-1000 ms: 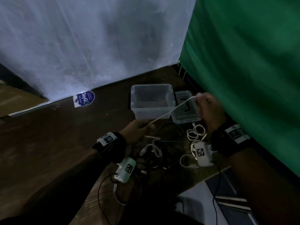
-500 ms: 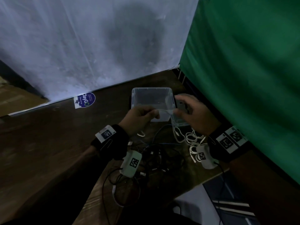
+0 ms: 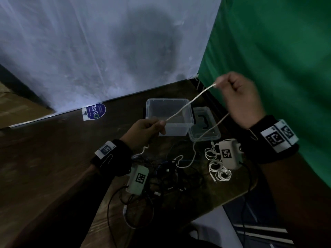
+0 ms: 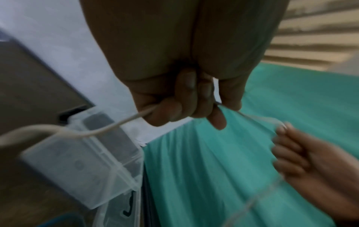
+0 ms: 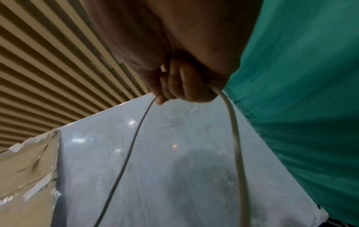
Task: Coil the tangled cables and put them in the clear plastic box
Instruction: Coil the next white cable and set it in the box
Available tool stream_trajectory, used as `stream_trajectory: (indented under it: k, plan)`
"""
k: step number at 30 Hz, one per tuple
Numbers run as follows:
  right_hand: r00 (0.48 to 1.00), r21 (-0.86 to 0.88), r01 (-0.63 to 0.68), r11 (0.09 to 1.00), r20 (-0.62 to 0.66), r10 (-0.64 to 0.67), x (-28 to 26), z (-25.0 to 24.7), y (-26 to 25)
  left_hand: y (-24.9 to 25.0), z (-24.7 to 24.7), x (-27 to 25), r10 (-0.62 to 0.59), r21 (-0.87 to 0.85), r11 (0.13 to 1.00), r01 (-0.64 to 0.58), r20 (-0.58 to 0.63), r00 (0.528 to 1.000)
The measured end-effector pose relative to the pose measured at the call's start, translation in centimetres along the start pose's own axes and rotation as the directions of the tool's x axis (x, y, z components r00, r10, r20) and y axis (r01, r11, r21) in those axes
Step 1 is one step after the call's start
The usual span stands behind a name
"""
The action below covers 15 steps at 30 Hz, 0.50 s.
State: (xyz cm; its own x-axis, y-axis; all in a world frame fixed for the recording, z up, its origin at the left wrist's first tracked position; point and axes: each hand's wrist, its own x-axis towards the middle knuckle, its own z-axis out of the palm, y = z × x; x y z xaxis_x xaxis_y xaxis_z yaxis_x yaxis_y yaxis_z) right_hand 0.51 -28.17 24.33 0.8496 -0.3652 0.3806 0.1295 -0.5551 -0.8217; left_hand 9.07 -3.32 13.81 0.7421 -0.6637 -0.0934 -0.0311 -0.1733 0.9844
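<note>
A white cable (image 3: 188,105) runs taut between my two hands above the clear plastic box (image 3: 169,129). My left hand (image 3: 148,130) pinches its lower end in front of the box. My right hand (image 3: 234,97) grips the cable higher up to the right, and its tail (image 3: 211,129) hangs down to the table. In the left wrist view, the left hand (image 4: 186,104) has its fingers curled round the cable (image 4: 108,127). The right wrist view shows the right hand (image 5: 182,86) curled round the cable (image 5: 235,138). A tangle of black cables (image 3: 172,176) and a loose white cable bundle (image 3: 216,167) lie on the table.
The box's clear lid (image 3: 204,125) lies right of the box. A blue sticker (image 3: 95,111) sits at the back left of the dark wooden table (image 3: 53,158). A green curtain (image 3: 277,59) hangs close on the right, a white sheet (image 3: 107,51) behind.
My hands were close together over the box half a second ago. The right hand has since risen up and to the right, drawing the white cable out taut.
</note>
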Motion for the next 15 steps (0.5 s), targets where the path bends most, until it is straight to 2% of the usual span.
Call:
stream_trajectory:
  k: [2, 3, 7, 9, 11, 14, 15]
  plan:
    - [0.997, 0.048, -0.056, 0.997, -0.055, 0.058, 0.4, -0.6, 0.5, -0.9, -0.8, -0.4, -0.031, -0.068, 0.997, 0.03, -0.024, 0.999]
    - [0.995, 0.044, -0.083, 0.996, -0.044, 0.085, 0.3, -0.7, 0.9, -1.0, -1.1, -0.6, -0.039, -0.108, 0.993, 0.035, -0.029, 0.999]
    - [0.966, -0.147, -0.117, 0.982, 0.214, 0.147, -1.2, 1.1, 1.4, -0.2, -1.5, -0.8, -0.052, -0.194, 0.98, 0.05, -0.004, 0.999]
    - [0.957, -0.252, 0.008, 0.968, 0.284, 0.066, -2.1, 2.8, 1.2, 0.9, -1.2, -0.7, -0.03, -0.137, 0.99, 0.035, 0.037, 0.999]
    - [0.914, -0.254, 0.102, 0.962, 0.405, 0.01, -2.8, 4.5, 0.6, 2.0, -0.5, -0.4, 0.005, -0.08, 0.997, 0.0, 0.064, 0.998]
    - [0.807, -0.171, -0.004, 0.985, 0.582, 0.104, -3.5, 6.2, -0.5, 2.8, 0.2, 0.1, 0.048, -0.058, 0.997, -0.043, 0.089, 0.995]
    - [0.806, -0.145, -0.011, 0.989, 0.584, 0.095, -3.6, 6.5, -0.7, 2.9, 0.2, 0.1, 0.049, -0.05, 0.998, -0.045, 0.094, 0.994]
